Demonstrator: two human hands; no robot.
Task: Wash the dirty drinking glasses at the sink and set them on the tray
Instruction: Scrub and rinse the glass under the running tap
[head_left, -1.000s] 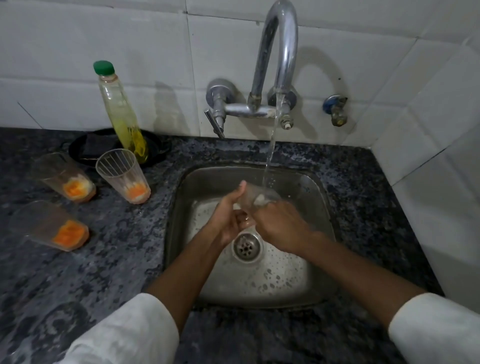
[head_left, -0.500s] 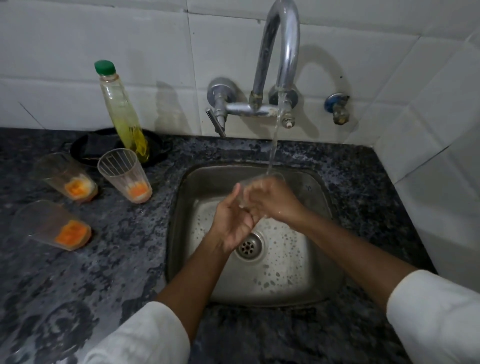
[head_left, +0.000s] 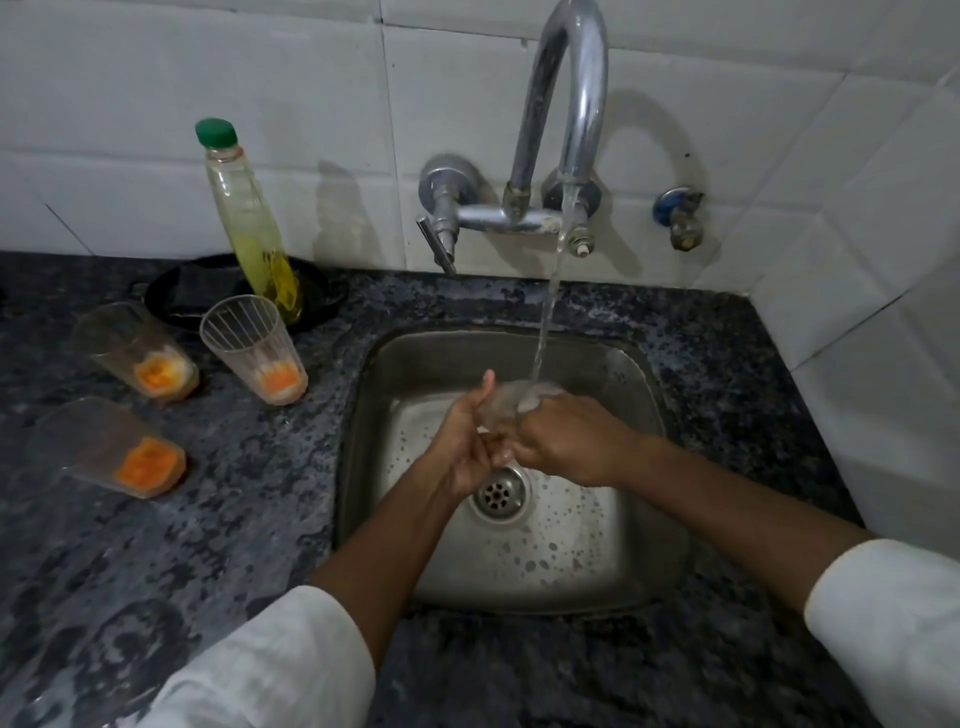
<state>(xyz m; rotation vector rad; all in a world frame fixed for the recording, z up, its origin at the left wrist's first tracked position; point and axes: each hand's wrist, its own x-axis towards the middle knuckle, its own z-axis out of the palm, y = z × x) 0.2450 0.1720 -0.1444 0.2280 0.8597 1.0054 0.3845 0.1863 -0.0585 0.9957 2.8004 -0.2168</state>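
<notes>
Over the steel sink (head_left: 649, 519), the right hand (head_left: 566, 441) curls round a clear drinking glass (head_left: 511, 402) held under the stream from the tap (head_left: 566, 104) — water strikes its rim. The left hand (head_left: 462, 447) cups the glass from the other side, thumb raised. On the dark bench (head_left: 234, 519) to the left stand three dirty glasses (head_left: 254, 348) (orange residue at their bottoms) beside a soap bottle (head_left: 249, 218).

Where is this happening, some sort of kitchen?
Most likely a home kitchen. A steel sink is set into a dark speckled stone counter, a wall tap runs against white tiles, and a bottle of yellow dish liquid stands near three glasses with orange dregs.
</notes>
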